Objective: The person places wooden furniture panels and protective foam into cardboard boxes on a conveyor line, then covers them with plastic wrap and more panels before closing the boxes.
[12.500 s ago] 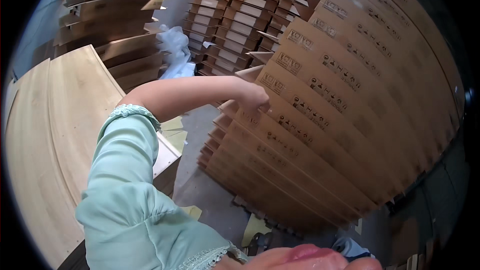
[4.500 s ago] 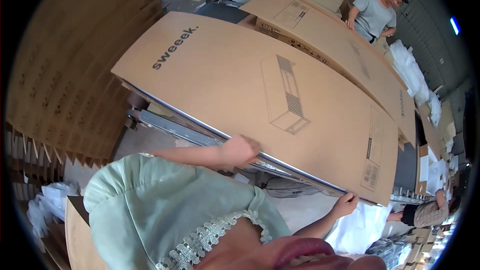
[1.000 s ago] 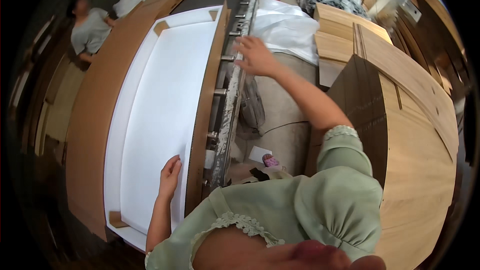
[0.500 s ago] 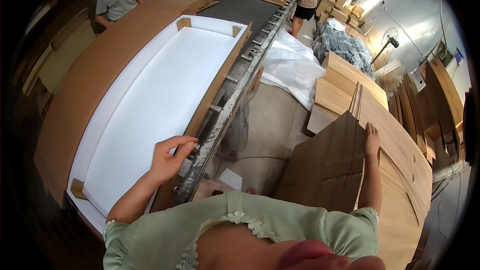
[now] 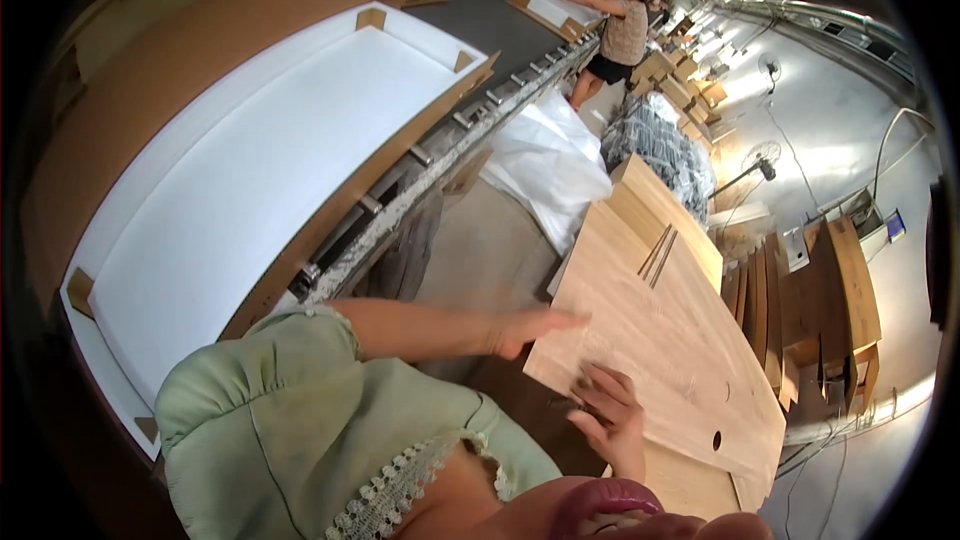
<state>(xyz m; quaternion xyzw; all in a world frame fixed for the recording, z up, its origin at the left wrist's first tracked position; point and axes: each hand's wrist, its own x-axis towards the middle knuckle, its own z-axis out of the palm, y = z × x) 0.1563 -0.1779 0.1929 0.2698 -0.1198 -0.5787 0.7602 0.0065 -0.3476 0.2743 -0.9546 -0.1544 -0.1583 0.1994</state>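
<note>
Stretched across my body to the right, my left hand (image 5: 535, 330) is blurred at the fingertips. Its fingers are straight, close to the near-left edge of a light wooden panel (image 5: 650, 340). My right hand (image 5: 612, 410) is over the near part of that panel, its fingers bent but apart from the thumb. I see nothing held in either hand; whether they touch the panel I cannot tell. The panel lies on other wooden boards (image 5: 690, 485), and has a dark round hole near its right end. Two thin dark slots mark its far part.
At my left a long brown carton (image 5: 150, 90) with white foam lining (image 5: 250, 170) rests on a roller conveyor (image 5: 400, 180). White plastic sheeting (image 5: 550, 155) lies on the floor beside it. Another person (image 5: 622, 35) works farther along. Boards (image 5: 840, 290) lean by the right wall.
My left hand has left the conveyor edge and swung right to the wooden panel. My right hand has come nearer my body. The brown standing face of the boards is now mostly hidden. The view has turned right.
</note>
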